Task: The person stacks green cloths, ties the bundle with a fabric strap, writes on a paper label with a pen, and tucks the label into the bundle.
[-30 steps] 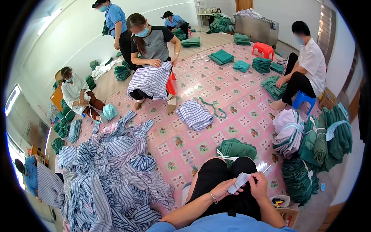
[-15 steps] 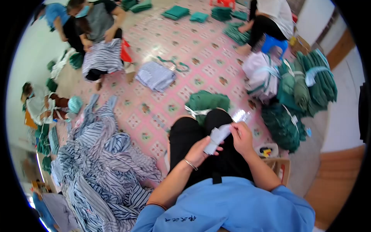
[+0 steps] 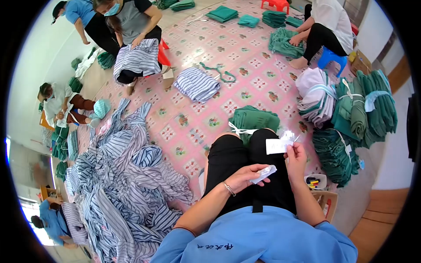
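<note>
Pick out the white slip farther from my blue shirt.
The slip in your right hand; the white piece in your left hand is nearer your shirt.

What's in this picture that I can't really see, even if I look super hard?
All in the head view:
Tag in the right hand: its marks are too small to read.
White slips: the left hand covers part, so I can't count them.
Green bundle: its near end hides behind the knees.
Person in a white shirt, top right: head cut off by the top edge.
</note>
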### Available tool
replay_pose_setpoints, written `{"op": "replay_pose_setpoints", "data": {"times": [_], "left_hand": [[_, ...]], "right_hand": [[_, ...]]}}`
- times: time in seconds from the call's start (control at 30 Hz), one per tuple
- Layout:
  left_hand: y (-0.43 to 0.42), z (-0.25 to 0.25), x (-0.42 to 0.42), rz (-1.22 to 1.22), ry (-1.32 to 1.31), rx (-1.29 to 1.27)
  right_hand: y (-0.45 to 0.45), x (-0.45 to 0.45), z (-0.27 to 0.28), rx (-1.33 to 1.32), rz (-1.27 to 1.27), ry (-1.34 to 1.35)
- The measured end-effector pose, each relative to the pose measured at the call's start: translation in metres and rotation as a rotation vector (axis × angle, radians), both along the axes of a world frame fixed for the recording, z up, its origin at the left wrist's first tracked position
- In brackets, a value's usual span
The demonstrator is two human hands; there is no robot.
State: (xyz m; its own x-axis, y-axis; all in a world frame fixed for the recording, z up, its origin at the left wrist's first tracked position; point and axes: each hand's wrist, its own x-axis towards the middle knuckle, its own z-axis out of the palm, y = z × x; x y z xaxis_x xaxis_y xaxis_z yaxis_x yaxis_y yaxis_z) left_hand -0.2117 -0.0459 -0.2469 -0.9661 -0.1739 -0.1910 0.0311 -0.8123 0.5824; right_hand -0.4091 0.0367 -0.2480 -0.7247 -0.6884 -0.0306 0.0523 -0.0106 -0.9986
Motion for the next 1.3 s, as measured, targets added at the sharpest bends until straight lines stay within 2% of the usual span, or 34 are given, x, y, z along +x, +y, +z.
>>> {"op": "replay_pose_setpoints", "data": {"times": [0.23, 1.3], "left_hand": [[0.002, -0.004, 0.001, 0.070, -0.012, -0.045], [0.002, -0.005, -0.001, 0.042, -0.039, -0.060]], "right_hand": [[0.007, 0.015, -0.002, -0.004, 0.162, 0.086], [0.010, 0.017, -0.002, 0.016, 0.187, 0.193]]}}
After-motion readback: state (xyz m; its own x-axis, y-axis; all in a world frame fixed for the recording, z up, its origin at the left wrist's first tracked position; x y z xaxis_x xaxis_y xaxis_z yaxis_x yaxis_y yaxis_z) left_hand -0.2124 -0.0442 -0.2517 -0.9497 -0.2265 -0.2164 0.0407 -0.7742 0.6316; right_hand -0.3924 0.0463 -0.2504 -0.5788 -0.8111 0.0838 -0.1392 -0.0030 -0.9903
